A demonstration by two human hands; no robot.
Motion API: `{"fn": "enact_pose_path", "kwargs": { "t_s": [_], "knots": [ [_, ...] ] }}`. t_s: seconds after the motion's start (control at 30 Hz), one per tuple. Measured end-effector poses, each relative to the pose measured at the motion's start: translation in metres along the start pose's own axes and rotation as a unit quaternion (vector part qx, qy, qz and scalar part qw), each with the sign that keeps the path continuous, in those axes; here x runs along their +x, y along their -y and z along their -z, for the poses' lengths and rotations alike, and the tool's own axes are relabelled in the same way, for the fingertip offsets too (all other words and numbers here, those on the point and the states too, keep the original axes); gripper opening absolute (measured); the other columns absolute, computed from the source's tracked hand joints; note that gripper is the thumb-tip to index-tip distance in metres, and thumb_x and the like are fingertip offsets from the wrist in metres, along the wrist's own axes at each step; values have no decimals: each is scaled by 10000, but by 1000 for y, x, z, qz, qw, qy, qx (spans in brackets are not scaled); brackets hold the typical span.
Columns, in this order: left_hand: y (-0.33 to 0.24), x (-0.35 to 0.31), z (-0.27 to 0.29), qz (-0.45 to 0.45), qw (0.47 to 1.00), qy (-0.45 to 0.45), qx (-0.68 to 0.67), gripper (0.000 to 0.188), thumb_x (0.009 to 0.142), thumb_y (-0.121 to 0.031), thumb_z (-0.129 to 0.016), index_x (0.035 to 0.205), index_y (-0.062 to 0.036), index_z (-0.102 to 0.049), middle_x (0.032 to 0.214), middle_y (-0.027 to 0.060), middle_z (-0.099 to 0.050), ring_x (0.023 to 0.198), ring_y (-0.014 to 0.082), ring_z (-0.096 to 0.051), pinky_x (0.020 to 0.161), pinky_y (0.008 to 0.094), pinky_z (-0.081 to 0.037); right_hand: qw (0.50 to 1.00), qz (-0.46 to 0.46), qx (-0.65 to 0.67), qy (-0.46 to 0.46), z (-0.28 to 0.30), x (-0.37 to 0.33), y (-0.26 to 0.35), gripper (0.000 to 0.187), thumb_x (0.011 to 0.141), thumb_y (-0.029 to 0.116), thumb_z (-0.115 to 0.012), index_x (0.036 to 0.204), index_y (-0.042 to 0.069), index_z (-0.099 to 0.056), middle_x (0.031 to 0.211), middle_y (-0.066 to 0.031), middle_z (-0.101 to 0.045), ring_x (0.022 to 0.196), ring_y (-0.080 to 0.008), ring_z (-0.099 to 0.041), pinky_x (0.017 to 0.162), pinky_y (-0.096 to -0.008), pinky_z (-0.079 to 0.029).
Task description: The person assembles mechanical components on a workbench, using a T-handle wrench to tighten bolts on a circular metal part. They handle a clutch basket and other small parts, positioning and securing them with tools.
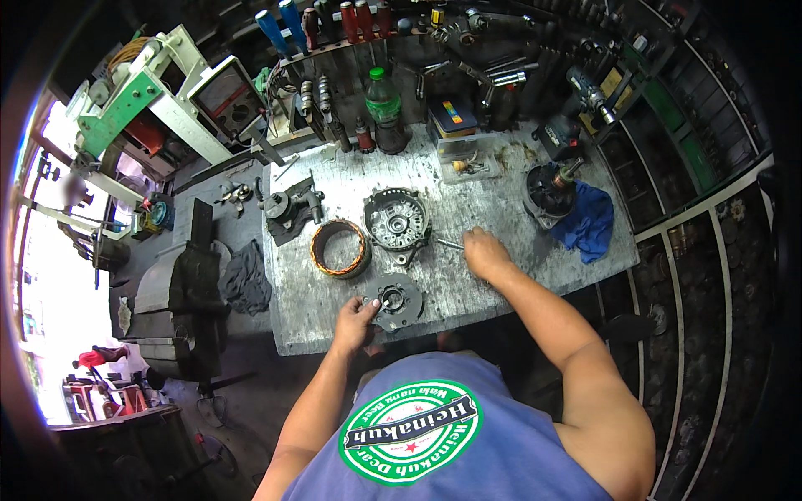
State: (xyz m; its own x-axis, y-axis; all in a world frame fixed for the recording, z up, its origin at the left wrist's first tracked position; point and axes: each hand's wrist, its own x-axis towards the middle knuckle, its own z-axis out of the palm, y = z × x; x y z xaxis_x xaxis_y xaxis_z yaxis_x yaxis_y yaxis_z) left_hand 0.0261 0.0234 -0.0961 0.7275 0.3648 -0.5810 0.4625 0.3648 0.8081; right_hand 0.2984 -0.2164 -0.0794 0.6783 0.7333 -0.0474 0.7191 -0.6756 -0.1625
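Note:
My left hand (357, 324) grips the near-left rim of a round dark metal plate (406, 311) with a hole in its middle, the thumb on top. My right hand (486, 255) is closed around a slim metal rod (449, 243) whose end points left; the fingers hide the rest of it. Left of the rod lies an open alternator housing (378, 227), a round cast shell with slotted walls. Against its left side sits a stator ring (362, 260) wound with copper-coloured wire. All of these are on the worn workbench (468, 288).
A vise (180, 292) and dark cloth (245, 280) are at left. Metal parts (292, 209) lie on the bench's left side. At the back are a green-capped bottle (383, 104) and clear box (464, 160); at right, another housing (545, 194), blue cloth (591, 221) and power tool (558, 138).

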Motion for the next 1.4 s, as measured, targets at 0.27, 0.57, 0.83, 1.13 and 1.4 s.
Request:
{"fn": "enact_pose_path", "kwargs": {
  "t_s": [0.27, 0.57, 0.83, 1.13, 1.4],
  "knots": [
    [5, 5, 3, -27, 999, -10, 28, 385, 1037, -297, -766, 1264, -10, -646, 1031, 61, -744, 822, 141, -699, 641, 305, -587, 981, -15, 193, -20, 40, -11, -8, 307, 983, 19, -632, 1288, -19, -617, 939, -198, -754, 816, -368, -747, 739, -493, -607],
    [-2, -3, -5, -8, 1000, -24, 2, 325, 1058, -302, -739, 1227, -35, -663, 942, 34, -736, 712, 101, -659, 593, 283, -525, 266, -6, 957, 114, 75, -41, 32, 412, 1062, 189, -479, 1417, 18, -601, 1235, -246, -752, 1101, -367, -762, 990, -488, -610],
    [-2, 0, -2, -5, 999, 7, -35, 328, 1050, -270, -754, 1227, -17, -643, 1005, 63, -745, 822, 138, -703, 653, 312, -582, 703, -6, 706, 82, 28, -34, 97, 231, 1110, 192, -632, 1129, -18, -726, 901, -68, -708, 813, -198, -680, 772, -361, -571],
    [10, 10, 6, 14, 999, 18, -47, 342, 1047, -236, -755, 1265, -11, -615, 1046, 78, -770, 872, 170, -748, 702, 344, -638, 909, 78, 409, 27, 35, -9, 119, 165, 1022, 103, -675, 1079, -43, -724, 1017, -257, -743, 961, -450, -724, 854, -482, -580],
    [8, 8, 5, 9, 998, 23, -53, 382, 1037, -259, -769, 1275, -6, -609, 1061, 95, -774, 886, 175, -748, 711, 344, -634, 904, 136, 404, 23, 31, 1, 125, 166, 968, 104, -755, 1016, -51, -716, 982, -251, -739, 934, -444, -729, 841, -495, -582]
  ]
}}
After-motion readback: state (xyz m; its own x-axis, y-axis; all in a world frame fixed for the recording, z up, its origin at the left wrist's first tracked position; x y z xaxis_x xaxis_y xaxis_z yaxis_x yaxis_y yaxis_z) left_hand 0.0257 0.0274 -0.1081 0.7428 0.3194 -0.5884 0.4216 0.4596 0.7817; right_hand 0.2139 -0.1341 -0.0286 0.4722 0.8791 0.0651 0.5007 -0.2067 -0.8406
